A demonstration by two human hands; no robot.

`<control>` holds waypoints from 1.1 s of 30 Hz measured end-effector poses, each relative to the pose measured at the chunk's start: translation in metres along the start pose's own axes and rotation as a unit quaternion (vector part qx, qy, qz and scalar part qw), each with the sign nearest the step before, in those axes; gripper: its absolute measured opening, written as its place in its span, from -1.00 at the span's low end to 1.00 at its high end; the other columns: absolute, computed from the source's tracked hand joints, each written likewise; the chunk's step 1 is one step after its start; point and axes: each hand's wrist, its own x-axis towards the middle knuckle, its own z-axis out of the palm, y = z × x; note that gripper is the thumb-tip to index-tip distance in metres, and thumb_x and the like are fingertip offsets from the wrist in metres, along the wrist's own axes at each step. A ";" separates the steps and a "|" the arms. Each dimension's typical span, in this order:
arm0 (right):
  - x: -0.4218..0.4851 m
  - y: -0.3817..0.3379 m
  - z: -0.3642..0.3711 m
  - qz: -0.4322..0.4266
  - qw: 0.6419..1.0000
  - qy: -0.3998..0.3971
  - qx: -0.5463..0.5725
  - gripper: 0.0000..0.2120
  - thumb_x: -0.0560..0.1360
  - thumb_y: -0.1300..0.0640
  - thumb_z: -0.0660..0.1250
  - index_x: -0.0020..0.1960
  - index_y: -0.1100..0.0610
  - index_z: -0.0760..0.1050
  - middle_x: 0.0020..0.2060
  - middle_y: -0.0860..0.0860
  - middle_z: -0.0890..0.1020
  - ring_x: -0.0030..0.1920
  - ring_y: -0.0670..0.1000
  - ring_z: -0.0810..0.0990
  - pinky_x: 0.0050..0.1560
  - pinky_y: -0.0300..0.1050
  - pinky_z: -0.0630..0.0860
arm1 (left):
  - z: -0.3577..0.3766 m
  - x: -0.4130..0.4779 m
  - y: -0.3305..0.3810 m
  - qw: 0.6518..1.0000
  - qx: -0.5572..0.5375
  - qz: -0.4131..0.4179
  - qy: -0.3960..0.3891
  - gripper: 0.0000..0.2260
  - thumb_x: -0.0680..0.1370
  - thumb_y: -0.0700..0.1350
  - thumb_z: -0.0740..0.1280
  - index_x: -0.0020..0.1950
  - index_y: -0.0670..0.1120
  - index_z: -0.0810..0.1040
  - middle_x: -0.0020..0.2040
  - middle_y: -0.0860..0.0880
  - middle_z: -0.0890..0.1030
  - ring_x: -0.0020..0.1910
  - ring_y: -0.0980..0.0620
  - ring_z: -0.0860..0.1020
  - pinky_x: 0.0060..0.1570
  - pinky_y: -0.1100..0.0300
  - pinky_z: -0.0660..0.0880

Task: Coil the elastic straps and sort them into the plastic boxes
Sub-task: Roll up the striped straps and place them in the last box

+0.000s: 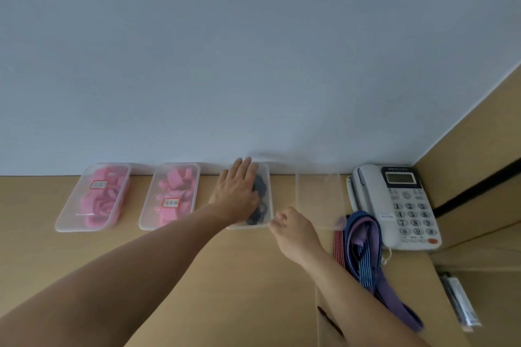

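Now the dark-strap box (269,177), clear plastic and holding coiled dark straps (260,191), sits against the wall left of the telephone (394,205). An empty clear box (318,200) lies between the two. The left hand (236,191) lies flat on top of the dark-strap box, fingers straight and close together. The right hand (293,231) is at that box's near corner on the telephone side, fingers curled. Whether they pinch the rim cannot be told. Loose straps (363,248), striped and purple, lie heaped at the telephone's front left corner. Farther left of the telephone stand the near pink-strap box (169,194) and the far pink-strap box (93,197), both lidded.
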 end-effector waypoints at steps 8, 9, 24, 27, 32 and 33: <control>-0.057 0.022 -0.044 -0.022 0.990 0.126 -0.067 -0.64 0.59 0.05 0.26 0.36 0.08 0.44 0.29 0.03 0.48 0.28 0.03 0.47 0.21 -0.13 0.39 | -0.021 -0.054 0.053 0.960 -0.274 0.003 -0.059 -0.56 0.59 -0.09 0.26 0.47 -0.13 0.39 0.40 -0.12 0.49 0.33 -0.09 0.48 0.32 0.04 0.43; -0.066 0.028 -0.050 -0.013 0.988 0.138 -0.066 -0.66 0.58 0.04 0.26 0.33 0.07 0.48 0.26 0.01 0.52 0.25 0.01 0.50 0.17 -0.14 0.40 | -0.020 -0.060 0.061 0.951 -0.299 0.006 -0.074 -0.59 0.59 -0.10 0.27 0.44 -0.14 0.43 0.36 -0.12 0.53 0.29 -0.08 0.51 0.27 0.10 0.45; -0.119 0.132 -0.075 0.121 0.976 0.143 -0.109 -0.80 0.51 -0.09 0.33 -0.10 0.05 0.50 -0.24 -0.07 0.59 -0.23 -0.05 0.57 -0.29 -0.12 0.44 | -0.001 -0.100 0.142 0.955 -0.261 0.047 -0.132 -0.64 0.61 -0.12 0.24 0.38 -0.18 0.50 0.32 -0.11 0.56 0.29 -0.07 0.51 0.25 0.18 0.40; -0.111 0.141 -0.073 0.101 0.977 0.133 -0.135 -0.79 0.48 -0.11 0.35 -0.13 0.04 0.49 -0.27 -0.09 0.58 -0.26 -0.05 0.57 -0.35 -0.15 0.39 | 0.004 -0.102 0.156 0.954 -0.269 0.031 -0.131 -0.63 0.61 -0.13 0.24 0.41 -0.18 0.47 0.36 -0.12 0.54 0.32 -0.06 0.49 0.29 0.17 0.39; -0.098 0.143 -0.087 0.091 0.981 0.107 -0.135 -0.85 0.47 0.02 0.31 -0.21 0.06 0.42 -0.31 -0.05 0.55 -0.31 -0.01 0.52 -0.35 -0.13 0.36 | 0.006 -0.106 0.172 0.951 -0.282 -0.005 -0.126 -0.64 0.61 -0.07 0.26 0.40 -0.14 0.48 0.33 -0.08 0.56 0.27 -0.02 0.52 0.26 0.16 0.41; -0.096 0.137 -0.095 0.086 0.986 0.112 -0.094 -0.86 0.46 0.02 0.31 -0.19 0.07 0.43 -0.30 -0.04 0.57 -0.30 0.00 0.53 -0.35 -0.12 0.35 | 0.003 -0.105 0.173 0.951 -0.287 -0.014 -0.116 -0.64 0.61 -0.07 0.27 0.39 -0.13 0.49 0.32 -0.07 0.56 0.26 -0.01 0.52 0.25 0.17 0.42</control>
